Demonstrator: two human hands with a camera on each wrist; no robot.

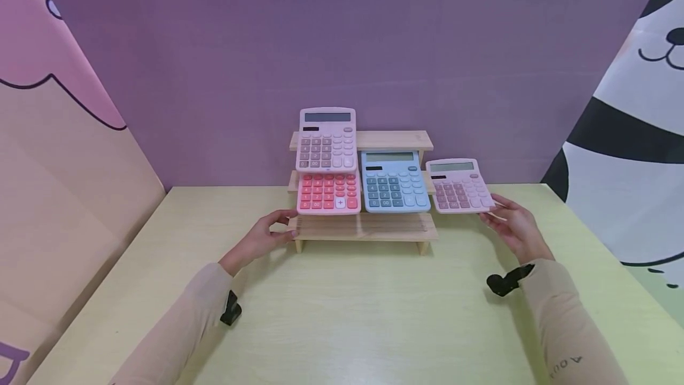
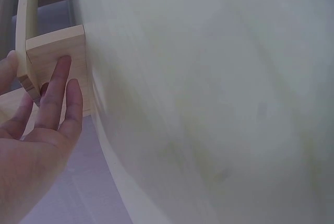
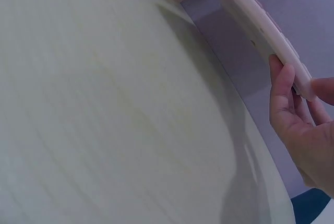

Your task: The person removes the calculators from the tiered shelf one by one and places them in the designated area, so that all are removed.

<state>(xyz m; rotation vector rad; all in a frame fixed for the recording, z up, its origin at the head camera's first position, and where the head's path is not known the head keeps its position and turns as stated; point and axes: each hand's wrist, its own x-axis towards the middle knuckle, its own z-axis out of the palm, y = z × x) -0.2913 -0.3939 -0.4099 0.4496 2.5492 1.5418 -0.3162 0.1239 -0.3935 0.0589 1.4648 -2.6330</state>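
Note:
A pale pink calculator (image 1: 460,186) is held at its lower right corner by my right hand (image 1: 514,226), off the right side of a three-tier wooden stand (image 1: 363,227). In the right wrist view, thumb and fingers pinch the edge of that calculator (image 3: 266,33), which is held above the table. My left hand (image 1: 263,235) grips the left end of the stand's bottom shelf; in the left wrist view its fingers lie against the wooden side (image 2: 57,49). On the stand are a light pink calculator (image 1: 327,139) at the top, with a coral-keyed calculator (image 1: 328,193) and a blue calculator (image 1: 395,182) lower down.
The stand is on a pale wooden table (image 1: 352,314) near its back edge. Behind it hangs a purple backdrop (image 1: 363,46), with a panda-print panel (image 1: 630,153) at right and a pink-and-cream panel (image 1: 69,153) at left. Black wrist mounts (image 1: 504,282) jut from the sleeves.

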